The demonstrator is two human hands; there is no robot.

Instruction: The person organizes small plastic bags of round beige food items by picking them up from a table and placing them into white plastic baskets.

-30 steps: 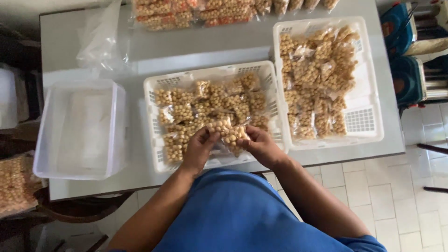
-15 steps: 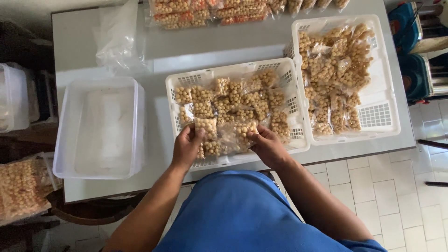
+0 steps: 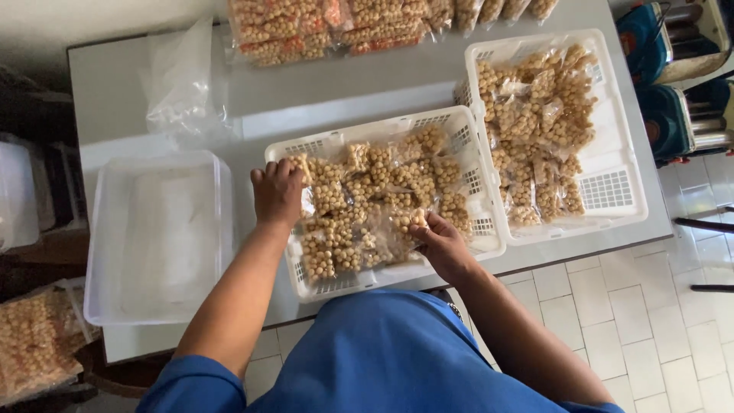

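Resting at the table's near edge, a white basket (image 3: 474, 145) holds clear packets; left hand (image 3: 277, 193) now lies flat on them, right hand (image 3: 442, 243) pinches a snack packet (image 3: 404, 223).

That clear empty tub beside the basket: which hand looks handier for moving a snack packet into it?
Probably the left hand: it rests on packets at the near basket's left edge, right beside the clear tub. The right hand pinches a packet further right, so it would need to cross over.

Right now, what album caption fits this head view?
Both hands, left hand and right hand, sort clear snack packets in a white basket.
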